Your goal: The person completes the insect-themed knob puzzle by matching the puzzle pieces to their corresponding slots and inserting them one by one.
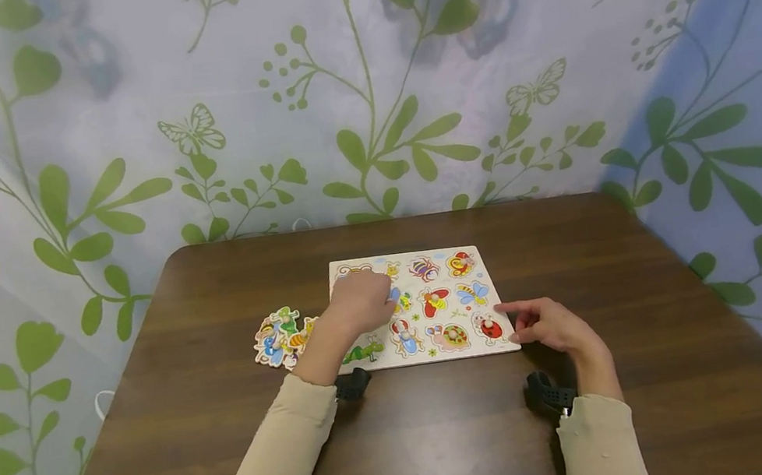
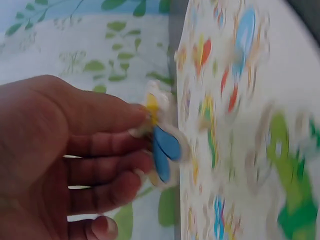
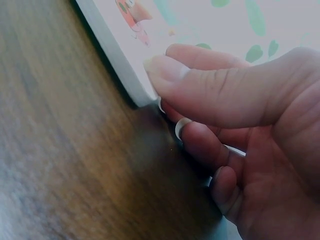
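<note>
My left hand is over the left part of a white peg puzzle board printed with insects. Between thumb and fingers it pinches a puzzle piece, an insect with blue wings and a yellow part, held upright close to the board's face. In the head view the hand hides that piece. My right hand grips the board at its near right corner. The thumb lies on the corner and the other fingers curl at the edge. A ladybug piece sits in the board beside this hand.
A loose pile of insect puzzle pieces lies left of the board on the brown wooden table. Behind the table hangs a leaf-patterned curtain. Black wrist mounts sit at both wrists.
</note>
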The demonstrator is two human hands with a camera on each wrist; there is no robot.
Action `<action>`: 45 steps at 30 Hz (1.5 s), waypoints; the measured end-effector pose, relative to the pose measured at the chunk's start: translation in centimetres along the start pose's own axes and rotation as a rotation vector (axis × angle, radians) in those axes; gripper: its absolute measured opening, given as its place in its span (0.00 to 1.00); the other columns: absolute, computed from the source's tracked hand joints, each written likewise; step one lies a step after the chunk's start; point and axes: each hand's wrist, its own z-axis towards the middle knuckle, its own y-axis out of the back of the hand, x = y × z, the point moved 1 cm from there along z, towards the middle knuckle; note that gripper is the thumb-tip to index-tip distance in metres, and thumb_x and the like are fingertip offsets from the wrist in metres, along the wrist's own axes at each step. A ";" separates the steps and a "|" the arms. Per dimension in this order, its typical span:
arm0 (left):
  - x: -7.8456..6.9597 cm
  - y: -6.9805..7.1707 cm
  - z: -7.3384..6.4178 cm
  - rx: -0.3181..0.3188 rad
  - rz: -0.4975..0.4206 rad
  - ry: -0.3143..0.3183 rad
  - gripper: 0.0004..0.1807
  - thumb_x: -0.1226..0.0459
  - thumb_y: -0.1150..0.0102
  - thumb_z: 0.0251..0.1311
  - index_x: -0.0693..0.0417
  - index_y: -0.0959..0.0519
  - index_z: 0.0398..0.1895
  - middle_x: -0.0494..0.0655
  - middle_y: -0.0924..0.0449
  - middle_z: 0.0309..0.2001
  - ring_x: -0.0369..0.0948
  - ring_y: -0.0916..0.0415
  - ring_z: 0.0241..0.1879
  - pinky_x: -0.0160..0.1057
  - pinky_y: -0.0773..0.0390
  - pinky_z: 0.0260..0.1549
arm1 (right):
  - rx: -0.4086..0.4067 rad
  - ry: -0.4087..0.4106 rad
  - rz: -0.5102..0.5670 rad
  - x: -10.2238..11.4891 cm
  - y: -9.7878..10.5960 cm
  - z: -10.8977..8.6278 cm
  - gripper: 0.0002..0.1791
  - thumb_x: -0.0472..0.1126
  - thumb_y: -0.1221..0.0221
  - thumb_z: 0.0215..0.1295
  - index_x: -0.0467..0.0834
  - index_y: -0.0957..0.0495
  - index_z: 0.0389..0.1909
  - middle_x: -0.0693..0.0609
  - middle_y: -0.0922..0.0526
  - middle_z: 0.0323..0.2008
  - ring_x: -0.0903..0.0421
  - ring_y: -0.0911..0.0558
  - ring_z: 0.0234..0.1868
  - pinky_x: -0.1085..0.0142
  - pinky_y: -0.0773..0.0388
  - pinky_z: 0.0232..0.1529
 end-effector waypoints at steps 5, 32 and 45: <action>-2.5 -1.0 1.5 -0.037 -0.035 -0.049 0.19 0.55 0.45 0.63 0.47 0.32 0.14 0.38 0.38 0.14 0.37 0.39 0.16 0.37 0.40 0.14 | -0.002 0.011 0.010 -0.2 -0.2 0.2 0.29 0.36 0.33 0.57 0.44 0.25 0.62 0.49 0.27 0.29 0.53 0.30 0.32 0.66 0.32 0.32; -11.2 -3.5 9.0 0.082 0.048 -0.045 0.06 0.55 0.39 0.60 0.46 0.19 0.35 0.41 0.18 0.35 0.42 0.25 0.29 0.44 0.25 0.27 | 0.003 0.031 0.071 0.0 -0.7 -0.3 0.29 0.32 0.33 0.55 0.42 0.24 0.60 0.49 0.26 0.26 0.55 0.29 0.29 0.67 0.31 0.30; -11.0 -4.6 10.0 0.082 -0.009 -0.007 0.07 0.56 0.39 0.60 0.48 0.20 0.32 0.42 0.19 0.34 0.41 0.26 0.29 0.42 0.25 0.26 | -0.016 0.002 0.036 -0.1 0.0 -0.2 0.29 0.32 0.34 0.54 0.44 0.23 0.60 0.50 0.27 0.26 0.53 0.29 0.29 0.65 0.32 0.31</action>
